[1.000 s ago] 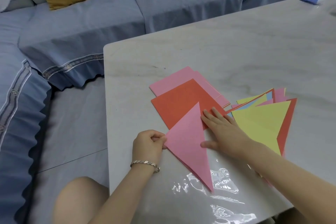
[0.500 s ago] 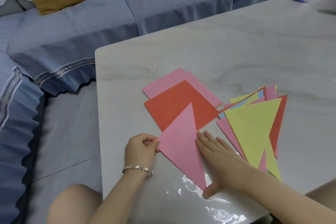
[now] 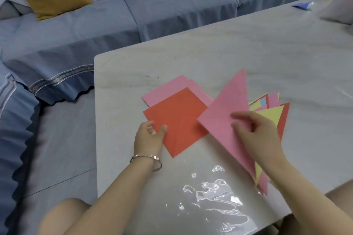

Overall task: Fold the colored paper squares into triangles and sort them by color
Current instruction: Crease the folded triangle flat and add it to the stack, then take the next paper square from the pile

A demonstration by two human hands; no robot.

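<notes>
Pink triangle [image 3: 225,110]: held tilted over the pile of folded triangles [image 3: 271,114].
Right hand [image 3: 256,135]: blurred, fingers pinched the pink triangle.
Left hand [image 3: 150,135]: thumb and fingers pinched the red square [image 3: 177,120] at its near-left edge.
Red square: lay atop the pink squares [image 3: 172,87] on the table [image 3: 210,53].

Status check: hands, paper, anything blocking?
Right hand pinches pink triangle, held over the triangle pile. Left hand grips red square at its edge, thumb on top. Nothing blocking the pile.
</notes>
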